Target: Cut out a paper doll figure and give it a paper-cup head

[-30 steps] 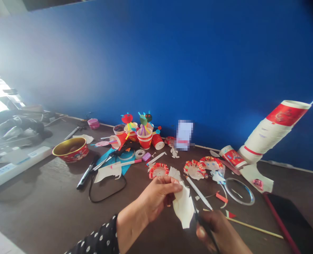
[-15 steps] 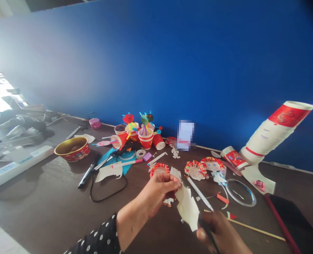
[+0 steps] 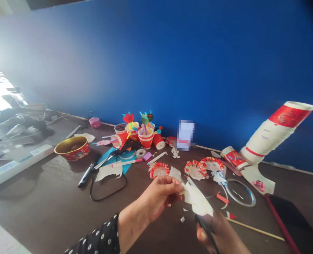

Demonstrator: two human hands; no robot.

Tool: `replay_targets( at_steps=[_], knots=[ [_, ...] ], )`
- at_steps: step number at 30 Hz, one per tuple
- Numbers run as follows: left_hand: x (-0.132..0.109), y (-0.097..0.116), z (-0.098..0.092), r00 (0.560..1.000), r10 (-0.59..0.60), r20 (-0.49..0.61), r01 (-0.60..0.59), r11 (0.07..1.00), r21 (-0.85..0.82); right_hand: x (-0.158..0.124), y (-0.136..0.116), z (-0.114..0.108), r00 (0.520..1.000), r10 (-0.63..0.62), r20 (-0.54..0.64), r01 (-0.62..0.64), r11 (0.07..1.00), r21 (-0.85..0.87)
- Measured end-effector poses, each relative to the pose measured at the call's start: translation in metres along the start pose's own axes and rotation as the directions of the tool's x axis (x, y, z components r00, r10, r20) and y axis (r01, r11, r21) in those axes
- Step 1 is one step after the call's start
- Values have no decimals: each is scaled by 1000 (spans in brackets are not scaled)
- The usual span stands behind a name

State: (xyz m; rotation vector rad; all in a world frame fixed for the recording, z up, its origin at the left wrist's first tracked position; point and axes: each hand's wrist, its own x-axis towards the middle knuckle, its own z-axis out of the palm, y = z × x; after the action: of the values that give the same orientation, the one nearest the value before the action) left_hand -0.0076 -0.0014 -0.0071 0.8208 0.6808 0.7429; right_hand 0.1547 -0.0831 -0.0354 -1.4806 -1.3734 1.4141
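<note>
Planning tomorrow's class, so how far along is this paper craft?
Done: red-frilled paper-plate faces and red paper cups topped with colourful figures. In hand: the left hand pinches white paper while the right hand cuts it with black scissors. Left: a tall, leaning stack of red-and-white paper cups, unused.

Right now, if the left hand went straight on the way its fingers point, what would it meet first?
The white paper cutout that the left hand already pinches. Past it, the small red paper strip on the table looks next, though depth is hard to judge from this view.
</note>
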Motion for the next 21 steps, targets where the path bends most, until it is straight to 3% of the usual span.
replay_targets(
  at_steps=[7, 10, 15, 21],
  knots=[
    [1, 2, 0, 997, -17, -69, 17, 1000, 8, -5, 0, -2, 999, 37, 29, -37, 999, 1],
    [1, 5, 0, 996, -5, -84, 9, 999, 53, -7, 4, -7, 999, -10, 45, 10, 1000, -7],
    [0, 11, -1, 995, -21, -101, 39, 982, 186, -6, 2, -14, 986, -31, 163, 43, 996, -74],
    [2, 8, -2, 995, -38, -96, 53, 986, 160, -3, -10, -11, 975, -27, 218, 47, 995, -87]
  ],
)
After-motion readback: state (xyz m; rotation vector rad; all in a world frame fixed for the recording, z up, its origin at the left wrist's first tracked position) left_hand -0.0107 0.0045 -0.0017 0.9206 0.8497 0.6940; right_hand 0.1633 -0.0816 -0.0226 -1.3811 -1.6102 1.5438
